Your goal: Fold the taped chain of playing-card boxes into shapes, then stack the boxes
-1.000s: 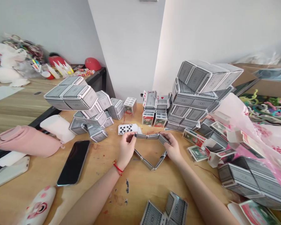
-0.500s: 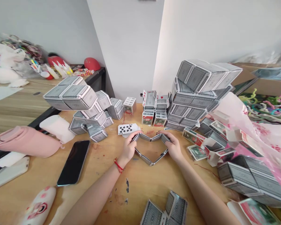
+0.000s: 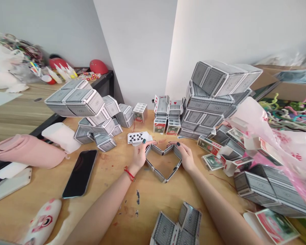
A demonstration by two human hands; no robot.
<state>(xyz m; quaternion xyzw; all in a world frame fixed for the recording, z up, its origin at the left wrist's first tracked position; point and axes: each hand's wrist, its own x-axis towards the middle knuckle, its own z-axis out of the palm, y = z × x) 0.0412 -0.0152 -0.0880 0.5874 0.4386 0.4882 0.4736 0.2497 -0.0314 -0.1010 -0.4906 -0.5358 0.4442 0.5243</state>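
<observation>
A heart-shaped frame (image 3: 165, 179) made of folded playing cards lies on the wooden table, its point towards me. My left hand (image 3: 139, 154) rests along the outside of its left lobe, fingers stretched behind it and thumb raised off the rim. On the opposite side, my right hand (image 3: 185, 156) lies against the right lobe the same way, thumb up. Neither hand pinches the cards. Just behind the left fingers is a small pile of playing cards (image 3: 136, 137), a spade card on top. Close to me sits a folded-card piece (image 3: 165, 229), partly cut off by the lower edge.
Stacked card blocks stand at left (image 3: 83, 102) and right (image 3: 209, 102). Card boxes (image 3: 172, 126) stand at the back. A phone (image 3: 80, 173) and a pink case (image 3: 38, 151) lie left. Opened card boxes (image 3: 214, 161) and a pink plastic bag (image 3: 255, 117) crowd the right.
Both thumbs have lifted from the inner rim of the heart frame, and the pinching grip has loosened. The hands stay against its outside. The view has shifted slightly.
</observation>
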